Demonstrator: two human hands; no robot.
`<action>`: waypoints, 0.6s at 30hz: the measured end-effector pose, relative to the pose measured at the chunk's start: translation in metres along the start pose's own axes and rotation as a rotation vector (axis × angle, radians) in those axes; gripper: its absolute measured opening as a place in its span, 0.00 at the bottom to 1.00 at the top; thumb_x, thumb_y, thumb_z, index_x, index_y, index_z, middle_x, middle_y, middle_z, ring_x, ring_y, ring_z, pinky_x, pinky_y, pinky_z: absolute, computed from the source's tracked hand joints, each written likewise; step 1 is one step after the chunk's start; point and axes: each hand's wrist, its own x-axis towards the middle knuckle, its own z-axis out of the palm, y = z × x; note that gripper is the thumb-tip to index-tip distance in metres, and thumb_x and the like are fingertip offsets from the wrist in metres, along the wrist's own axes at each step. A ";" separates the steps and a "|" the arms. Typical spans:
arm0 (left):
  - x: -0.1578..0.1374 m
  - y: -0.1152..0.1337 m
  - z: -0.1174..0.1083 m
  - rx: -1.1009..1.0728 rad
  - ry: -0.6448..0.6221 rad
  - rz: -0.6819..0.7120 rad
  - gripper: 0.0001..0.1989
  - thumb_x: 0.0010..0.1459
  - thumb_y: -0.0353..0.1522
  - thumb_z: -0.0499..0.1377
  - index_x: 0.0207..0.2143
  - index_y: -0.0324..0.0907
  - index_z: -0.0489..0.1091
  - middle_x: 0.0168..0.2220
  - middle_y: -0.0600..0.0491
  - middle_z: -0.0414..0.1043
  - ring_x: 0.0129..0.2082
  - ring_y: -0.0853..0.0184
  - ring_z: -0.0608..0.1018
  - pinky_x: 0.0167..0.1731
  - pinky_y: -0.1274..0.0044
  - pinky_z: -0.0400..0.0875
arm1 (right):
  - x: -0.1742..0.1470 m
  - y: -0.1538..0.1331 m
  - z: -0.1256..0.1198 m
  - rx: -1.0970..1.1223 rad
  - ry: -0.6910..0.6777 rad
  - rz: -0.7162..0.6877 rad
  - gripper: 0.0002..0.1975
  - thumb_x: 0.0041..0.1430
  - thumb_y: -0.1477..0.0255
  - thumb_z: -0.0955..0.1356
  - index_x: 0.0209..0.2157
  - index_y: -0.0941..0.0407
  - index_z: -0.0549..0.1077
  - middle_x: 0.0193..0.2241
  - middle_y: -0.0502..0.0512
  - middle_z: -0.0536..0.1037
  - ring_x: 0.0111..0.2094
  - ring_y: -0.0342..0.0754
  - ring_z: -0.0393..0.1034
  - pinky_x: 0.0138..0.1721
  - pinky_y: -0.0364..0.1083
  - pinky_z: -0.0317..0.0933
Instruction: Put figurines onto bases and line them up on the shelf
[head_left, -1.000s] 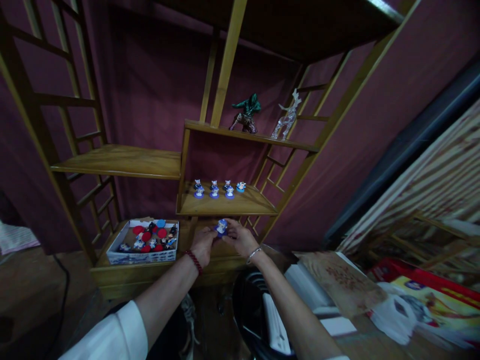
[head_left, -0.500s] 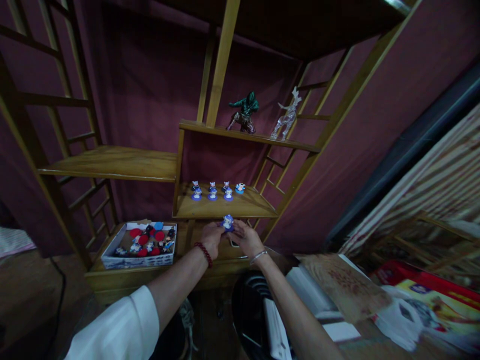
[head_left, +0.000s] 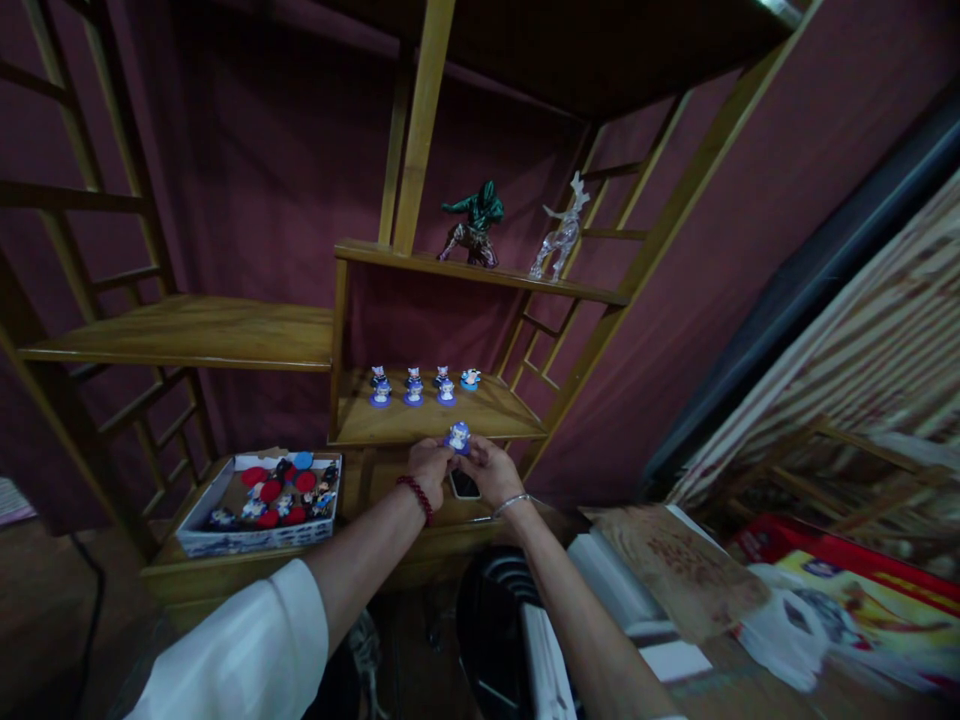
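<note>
Before the small shelf [head_left: 480,418], the left hand [head_left: 430,468] and the right hand [head_left: 493,474] are holding a purple-based figurine [head_left: 458,437] upright between them, fingertips pinching around its base, nearly closed. Behind it, seven figurines [head_left: 413,393] are standing on the shelf. Below the right hand a phone [head_left: 465,488] is lying, and leftward a cardboard box [head_left: 259,539] is holding more figurines [head_left: 283,506] and red discs [head_left: 271,491].

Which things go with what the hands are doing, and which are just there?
Seems part of the job:
purple-based figure, held between left hand and right hand
seven little figures on the shelf
box of toys

Probably just there:
crouching green figure
clear deer
phone-like thing
plastic bag
</note>
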 end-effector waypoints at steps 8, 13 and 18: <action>0.010 -0.007 0.008 -0.010 -0.008 -0.010 0.08 0.41 0.16 0.53 0.21 0.35 0.65 0.18 0.55 0.67 0.17 0.77 0.69 0.24 0.82 0.65 | 0.008 0.016 -0.009 -0.035 0.037 0.020 0.11 0.42 0.74 0.67 0.33 0.54 0.67 0.33 0.51 0.76 0.34 0.45 0.71 0.38 0.44 0.65; 0.012 -0.008 0.013 0.036 0.009 -0.017 0.09 0.42 0.16 0.52 0.21 0.35 0.65 0.18 0.55 0.66 0.17 0.77 0.69 0.22 0.82 0.64 | 0.011 0.022 -0.014 -0.210 0.081 0.001 0.09 0.42 0.75 0.67 0.30 0.53 0.69 0.29 0.50 0.76 0.31 0.45 0.71 0.35 0.44 0.65; 0.011 -0.007 0.016 0.048 0.020 -0.006 0.08 0.42 0.16 0.52 0.20 0.36 0.64 0.16 0.57 0.65 0.16 0.77 0.67 0.22 0.83 0.64 | 0.013 0.028 -0.019 -0.309 0.126 -0.016 0.09 0.42 0.74 0.68 0.30 0.53 0.69 0.29 0.48 0.75 0.31 0.44 0.70 0.34 0.44 0.65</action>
